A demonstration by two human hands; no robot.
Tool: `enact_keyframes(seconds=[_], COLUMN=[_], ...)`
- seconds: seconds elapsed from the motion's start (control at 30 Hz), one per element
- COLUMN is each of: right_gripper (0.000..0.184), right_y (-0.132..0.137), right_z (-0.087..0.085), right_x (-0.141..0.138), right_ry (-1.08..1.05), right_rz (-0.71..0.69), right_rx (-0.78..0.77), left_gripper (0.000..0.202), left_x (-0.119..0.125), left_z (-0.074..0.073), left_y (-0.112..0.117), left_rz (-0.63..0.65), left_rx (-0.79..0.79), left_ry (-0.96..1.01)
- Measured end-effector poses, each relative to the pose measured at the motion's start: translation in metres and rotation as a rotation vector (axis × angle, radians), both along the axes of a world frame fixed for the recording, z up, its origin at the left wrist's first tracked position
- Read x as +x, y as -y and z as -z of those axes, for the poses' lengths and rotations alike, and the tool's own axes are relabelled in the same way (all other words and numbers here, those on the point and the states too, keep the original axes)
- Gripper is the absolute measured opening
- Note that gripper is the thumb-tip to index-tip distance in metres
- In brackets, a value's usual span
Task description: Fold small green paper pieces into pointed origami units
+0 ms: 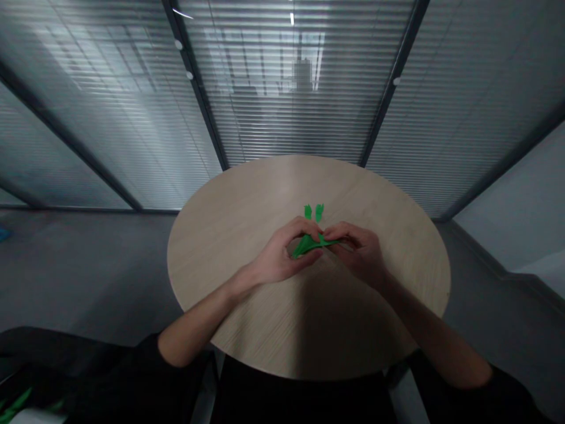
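A folded piece of green paper (pixel 309 245) is pinched between my left hand (pixel 282 252) and my right hand (pixel 355 253), just above the middle of the round wooden table (pixel 229 235). Its long, thin fold stretches from one hand to the other. Two small green pointed tips (pixel 313 212) stand beyond my fingers, and I cannot tell whether they belong to the same paper. My fingers hide much of the paper.
Glass partitions with horizontal blinds (pixel 291 118) surround the table's far side, above a grey floor (pixel 88 265). A dark object with green bits (pixel 26 394) sits at the lower left. A small blue item (pixel 3 234) shows at the left edge.
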State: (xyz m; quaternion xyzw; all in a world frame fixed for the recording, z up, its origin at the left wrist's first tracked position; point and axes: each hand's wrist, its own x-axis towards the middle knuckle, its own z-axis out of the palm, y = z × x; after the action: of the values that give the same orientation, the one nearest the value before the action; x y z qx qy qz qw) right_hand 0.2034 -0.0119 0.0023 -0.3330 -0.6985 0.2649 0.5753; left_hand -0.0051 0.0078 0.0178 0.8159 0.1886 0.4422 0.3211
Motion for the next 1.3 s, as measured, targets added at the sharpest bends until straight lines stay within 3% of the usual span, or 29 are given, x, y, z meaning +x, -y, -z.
enact_keyframes(seconds=[0.27,0.57,0.77,1.0,1.3], right_gripper=[0.009,0.005,0.005,0.006,0.003], right_y=[0.0017,0.0076,0.0056,0.0061,0.0073], right_z=[-0.0052,-0.0040,-0.0022,-0.0032,-0.0042], right_x=[-0.0028,-0.0057,-0.0068,-0.0046,-0.0047], right_ry=[0.111,0.041,-0.080,-0.028,-0.042], right_rz=[0.046,0.027,-0.016,0.008,0.002], right_rx=[0.192,-0.057,-0.048,-0.003,-0.009], left_gripper=[0.008,0.006,0.013,0.016,0.016], left_x=[0.0003,0.0008,-0.0001,0.0000,0.0018], left_z=[0.0037,0.0007,0.0013,0.0063,0.0046], left_y=[-0.0026,-0.0019,-0.0015,-0.0017,-0.0003], left_rz=[-0.043,-0.147,-0.088,-0.052,-0.037], left_rx=[0.046,0.131,0.074,-0.109,-0.105], left_ry=[-0.007,0.047,0.051,0.052,0.110])
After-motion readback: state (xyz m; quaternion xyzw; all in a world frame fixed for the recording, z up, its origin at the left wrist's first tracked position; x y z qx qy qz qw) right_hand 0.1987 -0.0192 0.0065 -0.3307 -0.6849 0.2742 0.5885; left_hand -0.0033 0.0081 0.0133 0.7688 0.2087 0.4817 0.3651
